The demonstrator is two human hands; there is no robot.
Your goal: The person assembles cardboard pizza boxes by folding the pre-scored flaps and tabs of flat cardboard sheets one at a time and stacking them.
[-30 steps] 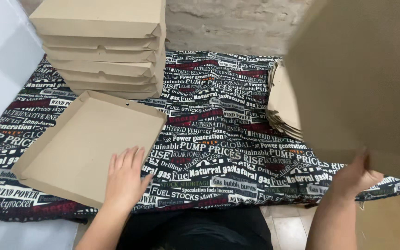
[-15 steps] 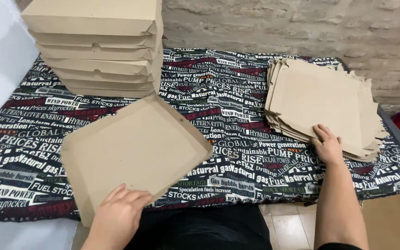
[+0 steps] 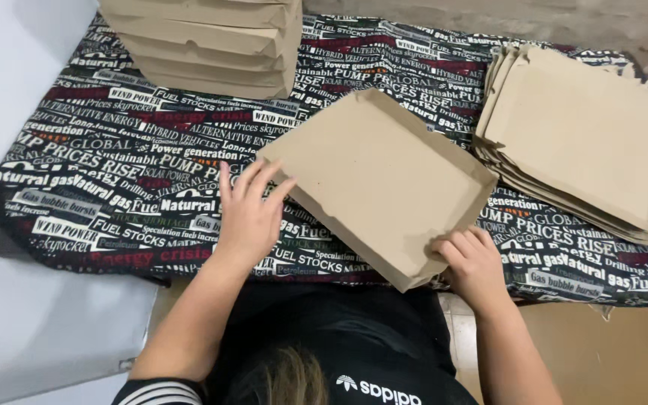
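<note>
1. The tabletop (image 3: pixel 54 322) in front of me is pale, and a dark cloth (image 3: pixel 129 172) printed all over with lettering covers it.
2. A pile of folded cardboard boxes (image 3: pixel 211 45) sits on the cloth, far left.
3. An open cardboard tray (image 3: pixel 376 172) lies mid-cloth.
4. Flat cardboard sheets (image 3: pixel 586 135) are stacked on the right.

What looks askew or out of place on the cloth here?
The open cardboard tray lies turned at an angle, one corner past the cloth's front edge. The flat cardboard pile is fanned unevenly.

Box tray (image 3: pixel 380 176) now rightward, between both hands
</note>
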